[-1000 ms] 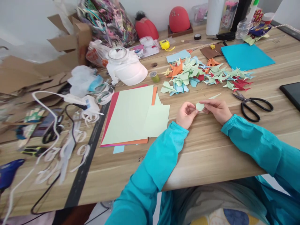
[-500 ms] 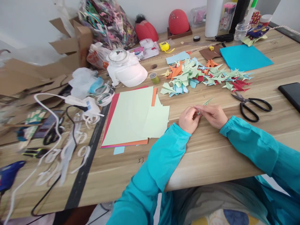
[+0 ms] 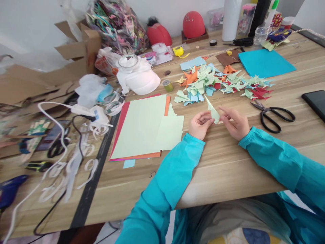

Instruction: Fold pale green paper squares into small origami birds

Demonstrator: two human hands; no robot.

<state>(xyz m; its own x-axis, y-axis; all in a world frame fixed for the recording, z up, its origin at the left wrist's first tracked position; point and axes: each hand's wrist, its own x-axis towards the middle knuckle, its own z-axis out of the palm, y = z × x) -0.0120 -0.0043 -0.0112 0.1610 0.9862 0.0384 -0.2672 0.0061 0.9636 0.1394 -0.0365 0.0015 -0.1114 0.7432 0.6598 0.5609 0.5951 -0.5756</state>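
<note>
A small folded piece of pale green paper (image 3: pixel 213 114), with a long narrow point, stands between my hands above the table. My left hand (image 3: pixel 199 124) pinches its lower left edge between thumb and fingers. Beside the paper's right edge is my right hand (image 3: pixel 235 124), its thumb and forefinger parted; whether a fingertip touches the paper I cannot tell. Just beyond lies a heap of folded paper cranes (image 3: pixel 200 83) in green, orange, blue and red. To the left of my left hand are pale green sheets (image 3: pixel 142 127) stacked over red and orange ones, with smaller green squares (image 3: pixel 171 132).
Black-handled scissors (image 3: pixel 269 115) lie right of my right hand, with a black phone (image 3: pixel 315 103) farther right. Blue sheets (image 3: pixel 266 62) lie at the back. A spool (image 3: pixel 167 85) and a white plastic-wrapped jar (image 3: pixel 138 76) stand behind the sheets. Cables and a power strip (image 3: pixel 93 115) occupy the left.
My hands, close together before, have moved apart. The folded paper has turned so its broad side shows and its point leans up and left. My right fingers have parted.
</note>
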